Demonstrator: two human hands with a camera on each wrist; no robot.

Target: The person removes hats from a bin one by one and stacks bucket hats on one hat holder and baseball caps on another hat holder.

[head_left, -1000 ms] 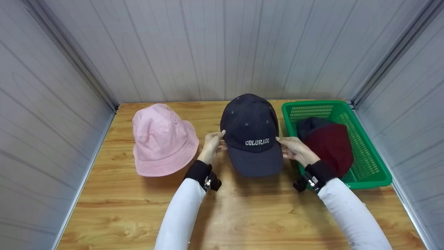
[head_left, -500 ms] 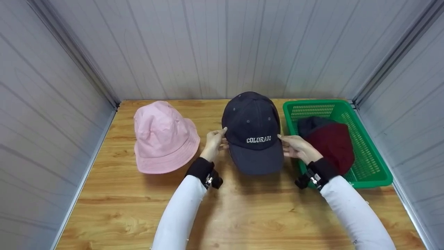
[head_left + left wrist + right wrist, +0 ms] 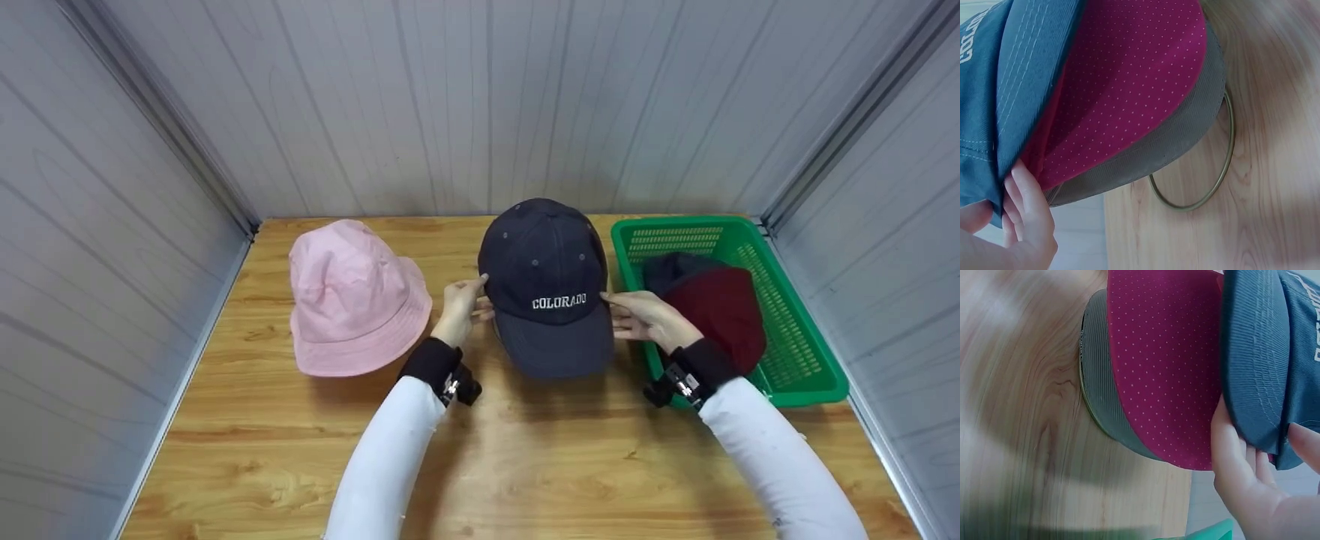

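A navy cap (image 3: pixel 544 277) lettered COLORADO sits at the middle back of the wooden table (image 3: pixel 525 465). My left hand (image 3: pixel 461 307) pinches its left edge where crown meets brim, and my right hand (image 3: pixel 641 319) pinches the right edge. In the left wrist view my left hand's fingers (image 3: pixel 1022 225) curl under the navy brim (image 3: pixel 994 84). Beneath it lie a magenta dotted brim (image 3: pixel 1129 84) and a grey corduroy brim (image 3: pixel 1174 146) over a metal ring (image 3: pixel 1213 185). The right wrist view shows my right hand (image 3: pixel 1252 478) gripping the navy brim (image 3: pixel 1264 354) above the magenta brim (image 3: pixel 1168 371).
A pink bucket hat (image 3: pixel 352 300) lies left of the navy cap. At the right stands a green plastic basket (image 3: pixel 814 394) with a dark red cap (image 3: pixel 716 311) and another dark cap in it. Grey panel walls close in the table on three sides.
The navy cap and both hands have shifted slightly away from me. Both hands keep the same hold on its sides.
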